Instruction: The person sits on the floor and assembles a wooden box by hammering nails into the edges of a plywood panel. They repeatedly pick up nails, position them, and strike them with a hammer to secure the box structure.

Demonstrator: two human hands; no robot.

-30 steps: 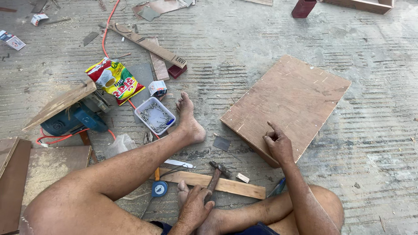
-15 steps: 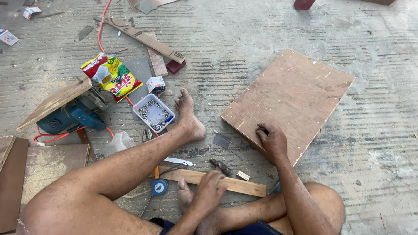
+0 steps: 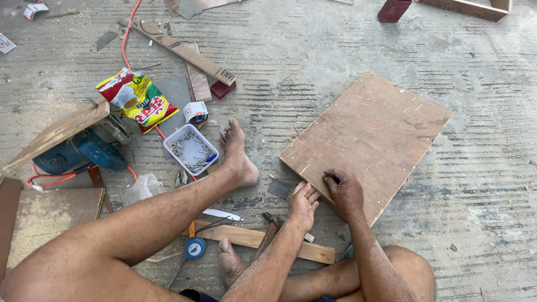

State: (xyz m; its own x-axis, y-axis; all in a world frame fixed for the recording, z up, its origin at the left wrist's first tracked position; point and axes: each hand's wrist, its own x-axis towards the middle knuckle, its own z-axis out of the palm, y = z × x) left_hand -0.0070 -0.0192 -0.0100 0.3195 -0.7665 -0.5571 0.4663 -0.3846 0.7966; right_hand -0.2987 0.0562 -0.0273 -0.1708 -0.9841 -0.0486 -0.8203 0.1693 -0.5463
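Note:
I sit on the concrete floor with a brown plywood board [image 3: 372, 131] lying flat in front of me. My right hand [image 3: 345, 191] rests on the board's near edge with its fingertips curled down onto the wood; whether they pinch anything is hidden. My left hand [image 3: 304, 203] lies beside it, fingers extended and touching the same edge, holding nothing. A hammer [image 3: 269, 230] lies under my left forearm across a wooden strip [image 3: 246, 236]. My bare left foot [image 3: 238, 156] rests next to a white tray of nails [image 3: 190, 150].
A blue tape measure [image 3: 194, 248] lies by the strip. At the left are a blue power saw [image 3: 75, 154] under a wood offcut, a red cable [image 3: 126, 39], a red-yellow packet [image 3: 134, 98], a small box [image 3: 196, 111] and wood scraps [image 3: 184, 50].
My left hand has left the spot near the hammer and strip and moved up to the board's edge beside my right hand. The right hand has curled its fingers.

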